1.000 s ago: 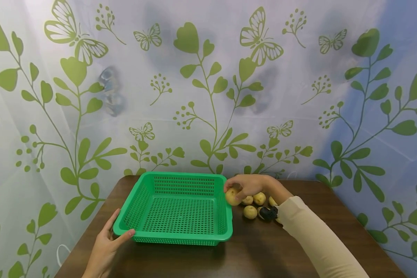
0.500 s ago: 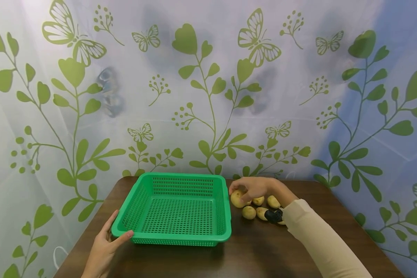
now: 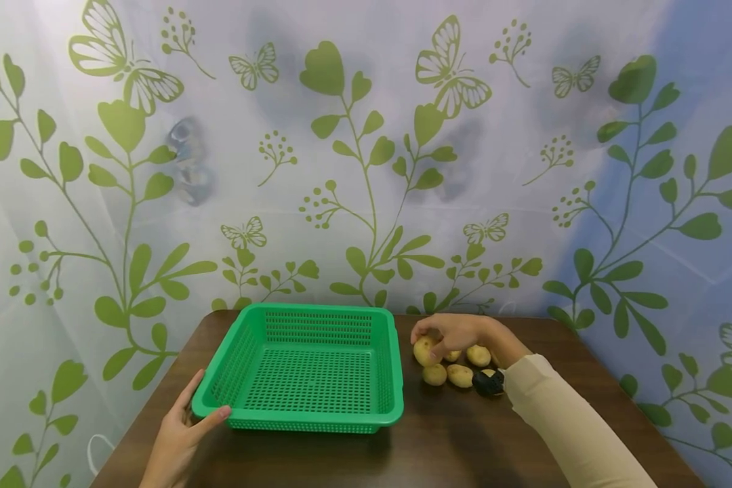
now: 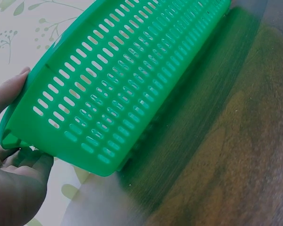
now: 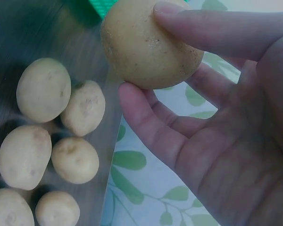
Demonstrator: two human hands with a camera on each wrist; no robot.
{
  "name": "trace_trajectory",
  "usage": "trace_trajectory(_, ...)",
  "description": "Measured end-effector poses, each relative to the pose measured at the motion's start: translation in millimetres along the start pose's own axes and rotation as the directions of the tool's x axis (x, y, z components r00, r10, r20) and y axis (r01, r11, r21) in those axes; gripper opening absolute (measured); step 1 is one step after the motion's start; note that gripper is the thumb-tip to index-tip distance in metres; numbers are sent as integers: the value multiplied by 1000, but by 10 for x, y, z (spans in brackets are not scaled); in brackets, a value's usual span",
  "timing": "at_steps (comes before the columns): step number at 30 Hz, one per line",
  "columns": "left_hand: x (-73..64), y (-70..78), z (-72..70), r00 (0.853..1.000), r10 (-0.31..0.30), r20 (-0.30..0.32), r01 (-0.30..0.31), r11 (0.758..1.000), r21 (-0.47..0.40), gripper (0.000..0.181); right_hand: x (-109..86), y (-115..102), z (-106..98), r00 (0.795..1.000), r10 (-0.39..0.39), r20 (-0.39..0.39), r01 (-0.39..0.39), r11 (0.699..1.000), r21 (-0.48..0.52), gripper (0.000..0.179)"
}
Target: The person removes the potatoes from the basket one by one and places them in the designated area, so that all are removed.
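Observation:
A green plastic basket (image 3: 308, 419) with slotted walls stands on the brown table, nothing inside it. My left hand (image 3: 177, 434) grips its near left corner, thumb over the rim and fingers beneath, as the left wrist view also shows at the basket wall (image 4: 108, 89). To the right of the basket, my right hand (image 3: 457, 332) holds a round potato (image 5: 148, 44) between thumb and fingers, above the table. Below and beside it, several loose potatoes (image 3: 460, 376) lie grouped on the table; in the right wrist view these potatoes (image 5: 43, 89) sit in two rough rows.
The dark wooden table (image 3: 439, 447) ends at the back against a hanging sheet (image 3: 366, 169) printed with green leaves and butterflies. A black device (image 3: 488, 383) on the right wrist covers part of the potatoes in the head view.
My right hand has moved right with the potato, away from the basket rim and over the other potatoes. My left hand keeps its grip on the basket.

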State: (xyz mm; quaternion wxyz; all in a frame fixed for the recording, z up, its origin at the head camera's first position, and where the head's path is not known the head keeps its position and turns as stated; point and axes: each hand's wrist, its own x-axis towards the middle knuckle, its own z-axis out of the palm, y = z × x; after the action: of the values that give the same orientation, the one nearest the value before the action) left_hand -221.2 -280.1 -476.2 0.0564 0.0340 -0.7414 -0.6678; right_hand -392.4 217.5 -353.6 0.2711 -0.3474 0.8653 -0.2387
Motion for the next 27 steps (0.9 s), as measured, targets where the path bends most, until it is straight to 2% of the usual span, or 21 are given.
trace_trajectory(3,-9,2,-15,1000,2,1,-2,1000,23,95,-32,43,7,1000,-5,5,5,1000,15,33)
trace_trajectory(9,-22,1,-42,1000,-28,-3,28,999,31,97,-108,138,17,999,38,-12,-37,996,87,36)
trace_trajectory(19,2,-7,-21,999,-36,0,36,999,8,97,-277,296,-1,997,66,-51,-62,996,66,34)
trace_trajectory(27,-3,12,6,999,-43,-6,43,998,-41,98,-420,441,-13,997,37,-71,-33,998,54,36)
